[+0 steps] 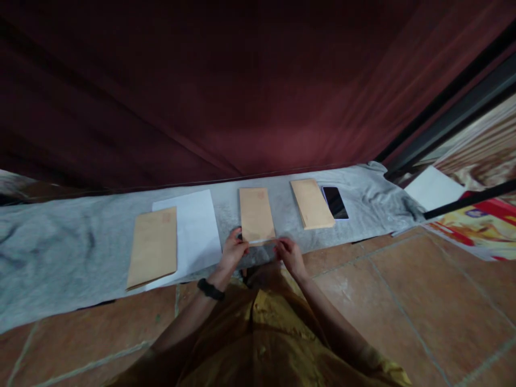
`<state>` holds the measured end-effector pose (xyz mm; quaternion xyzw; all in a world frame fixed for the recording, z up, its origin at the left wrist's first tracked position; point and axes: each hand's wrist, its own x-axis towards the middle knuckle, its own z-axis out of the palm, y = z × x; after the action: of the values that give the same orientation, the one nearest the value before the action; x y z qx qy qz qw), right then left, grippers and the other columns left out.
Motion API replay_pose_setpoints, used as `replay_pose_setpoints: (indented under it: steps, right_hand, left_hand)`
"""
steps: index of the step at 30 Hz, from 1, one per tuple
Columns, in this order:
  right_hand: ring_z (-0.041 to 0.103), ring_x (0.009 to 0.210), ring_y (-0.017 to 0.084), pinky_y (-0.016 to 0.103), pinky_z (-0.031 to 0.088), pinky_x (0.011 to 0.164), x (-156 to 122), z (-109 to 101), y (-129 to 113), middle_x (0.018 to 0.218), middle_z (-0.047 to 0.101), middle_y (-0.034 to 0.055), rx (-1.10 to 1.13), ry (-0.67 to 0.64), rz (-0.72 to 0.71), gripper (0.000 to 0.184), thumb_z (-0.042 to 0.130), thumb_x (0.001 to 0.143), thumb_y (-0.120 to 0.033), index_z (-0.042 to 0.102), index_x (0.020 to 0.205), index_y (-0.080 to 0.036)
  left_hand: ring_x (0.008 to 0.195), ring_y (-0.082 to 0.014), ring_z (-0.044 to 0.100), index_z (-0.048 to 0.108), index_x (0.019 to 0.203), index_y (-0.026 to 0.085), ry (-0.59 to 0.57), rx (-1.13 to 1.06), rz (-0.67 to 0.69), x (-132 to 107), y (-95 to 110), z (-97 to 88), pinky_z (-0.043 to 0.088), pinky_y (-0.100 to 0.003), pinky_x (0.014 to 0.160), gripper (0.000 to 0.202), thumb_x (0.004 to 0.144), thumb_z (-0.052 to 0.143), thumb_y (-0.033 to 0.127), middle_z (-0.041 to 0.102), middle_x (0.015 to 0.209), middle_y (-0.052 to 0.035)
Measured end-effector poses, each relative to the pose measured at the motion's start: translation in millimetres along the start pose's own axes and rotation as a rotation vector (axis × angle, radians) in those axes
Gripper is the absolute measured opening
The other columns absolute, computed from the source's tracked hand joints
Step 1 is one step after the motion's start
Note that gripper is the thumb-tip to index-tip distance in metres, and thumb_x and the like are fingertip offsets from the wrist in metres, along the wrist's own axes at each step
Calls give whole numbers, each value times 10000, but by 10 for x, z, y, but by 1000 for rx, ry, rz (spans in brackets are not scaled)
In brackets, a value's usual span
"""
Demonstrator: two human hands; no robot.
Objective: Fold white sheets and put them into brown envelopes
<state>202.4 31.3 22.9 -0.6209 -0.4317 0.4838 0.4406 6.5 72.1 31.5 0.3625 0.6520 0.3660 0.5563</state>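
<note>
A brown paper envelope [257, 214] lies in front of me on the grey cloth, its near end by my body. My left hand [234, 250] pinches its near left corner, thumb on top. At the near right corner, the fingertips of my right hand [291, 255] are closed on the edge. Between the two hands a thin white strip shows along the envelope's near end; I cannot tell whether it is paper inside or part of the flap.
To the left, brown envelopes [155, 244] partly cover white paper sheets [197, 228]. A stack of brown envelopes [312, 204] lies right of centre, against a smartphone [335, 202]. The grey cloth [80, 252] covers a narrow surface before a dark red curtain [250, 107]. A metal frame [455, 107] stands right.
</note>
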Motion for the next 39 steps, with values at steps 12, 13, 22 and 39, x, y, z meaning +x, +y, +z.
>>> replay_pose_setpoints:
  steps: [12, 13, 22, 39]
  right_hand:
    - [559, 1286, 278, 462, 448, 1082, 286, -8, -4, 1450, 574, 140, -924, -251, -716, 380, 497, 1033, -266, 575, 1400, -207]
    - [564, 1280, 280, 464, 452, 1075, 303, -17, 4, 1446, 578, 142, -944, -264, -716, 383, 502, 1033, -273, 575, 1404, -210]
    - [593, 1235, 254, 431, 456, 1061, 426, -101, -92, 1410, 606, 131, -1057, -375, -760, 395, 484, 1043, -249, 549, 1431, -218]
    - [577, 1215, 247, 408, 456, 1042, 428, -151, -118, 1406, 600, 95, -1094, -426, -784, 434, 514, 998, -148, 573, 1413, -260]
  left_hand:
    - [908, -264, 700, 489, 1467, 197, 109, 997, 453, -203, 26, -126, 525, -347, 795, 531, 950, 568, 286, 704, 1110, -124]
    - [992, -270, 690, 486, 1472, 216, 85, 1044, 537, -198, 9, -145, 532, -355, 839, 523, 956, 554, 271, 674, 1216, -133]
    - [1317, -267, 542, 595, 1342, 203, -223, 1276, 912, -34, 14, -323, 495, -427, 1061, 500, 895, 451, 33, 584, 1435, -125]
    - [1280, -276, 560, 629, 1326, 232, -226, 1247, 941, -39, -33, -361, 495, -432, 1052, 444, 922, 510, 92, 613, 1373, -125]
